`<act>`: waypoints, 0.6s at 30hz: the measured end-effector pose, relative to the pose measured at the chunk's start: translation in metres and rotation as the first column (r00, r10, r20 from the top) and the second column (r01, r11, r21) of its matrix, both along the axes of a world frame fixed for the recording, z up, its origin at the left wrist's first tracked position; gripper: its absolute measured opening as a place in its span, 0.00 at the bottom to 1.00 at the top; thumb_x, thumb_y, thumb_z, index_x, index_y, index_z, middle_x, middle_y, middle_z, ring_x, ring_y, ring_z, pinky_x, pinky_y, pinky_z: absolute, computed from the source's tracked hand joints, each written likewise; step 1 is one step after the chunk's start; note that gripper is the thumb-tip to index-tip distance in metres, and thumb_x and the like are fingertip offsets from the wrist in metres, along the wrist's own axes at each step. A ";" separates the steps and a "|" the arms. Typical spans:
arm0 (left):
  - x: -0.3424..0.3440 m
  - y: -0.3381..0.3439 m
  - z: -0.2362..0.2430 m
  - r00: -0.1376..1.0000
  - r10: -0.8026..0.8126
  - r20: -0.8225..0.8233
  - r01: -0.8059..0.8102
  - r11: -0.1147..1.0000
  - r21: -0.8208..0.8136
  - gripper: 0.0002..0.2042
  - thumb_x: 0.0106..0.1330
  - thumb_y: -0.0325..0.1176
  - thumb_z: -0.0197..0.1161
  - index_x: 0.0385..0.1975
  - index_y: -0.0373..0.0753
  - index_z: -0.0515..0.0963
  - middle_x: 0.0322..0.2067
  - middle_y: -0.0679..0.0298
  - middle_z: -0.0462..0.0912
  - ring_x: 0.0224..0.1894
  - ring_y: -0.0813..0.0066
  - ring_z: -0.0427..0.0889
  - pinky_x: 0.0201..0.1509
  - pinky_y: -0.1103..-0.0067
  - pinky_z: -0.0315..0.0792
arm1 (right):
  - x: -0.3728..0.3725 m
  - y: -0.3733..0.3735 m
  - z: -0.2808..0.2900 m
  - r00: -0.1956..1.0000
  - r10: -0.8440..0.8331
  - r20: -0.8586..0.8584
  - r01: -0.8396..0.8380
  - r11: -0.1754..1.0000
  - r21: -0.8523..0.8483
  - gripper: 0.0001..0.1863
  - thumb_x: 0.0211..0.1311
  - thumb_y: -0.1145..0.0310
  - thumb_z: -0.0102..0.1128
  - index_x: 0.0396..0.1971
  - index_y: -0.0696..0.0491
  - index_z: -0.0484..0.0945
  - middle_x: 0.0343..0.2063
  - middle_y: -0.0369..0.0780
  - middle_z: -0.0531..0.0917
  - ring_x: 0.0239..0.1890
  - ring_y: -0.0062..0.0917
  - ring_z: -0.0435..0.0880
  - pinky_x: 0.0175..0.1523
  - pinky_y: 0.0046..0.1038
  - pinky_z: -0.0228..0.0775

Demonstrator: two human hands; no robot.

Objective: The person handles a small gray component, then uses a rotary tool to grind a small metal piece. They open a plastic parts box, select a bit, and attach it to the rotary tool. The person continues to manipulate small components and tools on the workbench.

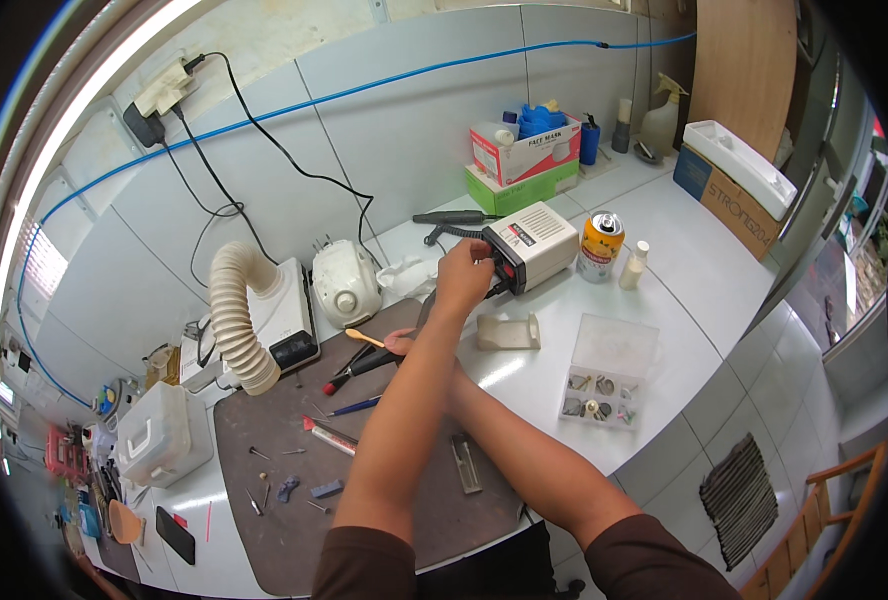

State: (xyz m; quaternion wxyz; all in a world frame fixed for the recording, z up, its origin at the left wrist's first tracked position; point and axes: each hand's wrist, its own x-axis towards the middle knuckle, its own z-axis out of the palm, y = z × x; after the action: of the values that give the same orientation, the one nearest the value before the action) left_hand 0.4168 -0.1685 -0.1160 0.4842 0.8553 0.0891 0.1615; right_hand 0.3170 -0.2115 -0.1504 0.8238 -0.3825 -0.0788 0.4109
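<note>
My arms cross, the left forearm passing over the right. My left hand (465,272) has its fingers curled at the front panel of a cream and black control box (534,246); what the fingertips grip is hidden. Lower and to the left, my right hand (400,343), partly covered by my left forearm, closes round a black rotary handpiece (366,370) with a red tip. A yellow-orange stick with a rounded end (362,336) juts out by its fingers. Under the hands lies a brown mat (264,420) carrying a blue pen-like tool (355,406), a red and white tube (330,436) and several small burs.
A ribbed suction hose (234,310) arches at left beside a white machine (347,284). Right of the hands stand a drink can (600,247), a small bottle (635,266), a clear block (508,332) and an opened compartment case (604,395). Boxes (524,165) line the wall.
</note>
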 end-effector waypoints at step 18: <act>-0.004 -0.003 -0.008 0.982 0.065 0.179 -0.090 0.987 0.135 0.17 0.58 0.21 0.56 0.47 0.39 0.80 0.39 0.58 0.88 0.44 0.58 0.87 0.50 0.67 0.78 | -0.001 0.002 -0.001 1.000 0.013 0.013 -0.013 1.000 -0.006 0.13 0.62 0.69 0.67 0.44 0.55 0.76 0.23 0.32 0.77 0.19 0.14 0.75 0.23 0.19 0.67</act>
State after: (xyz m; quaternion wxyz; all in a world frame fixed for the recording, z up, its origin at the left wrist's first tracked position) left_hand 0.4125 -0.1711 -0.1238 0.4211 0.8661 0.0680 0.2605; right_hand 0.3160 -0.2096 -0.1511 0.8195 -0.3870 -0.0852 0.4139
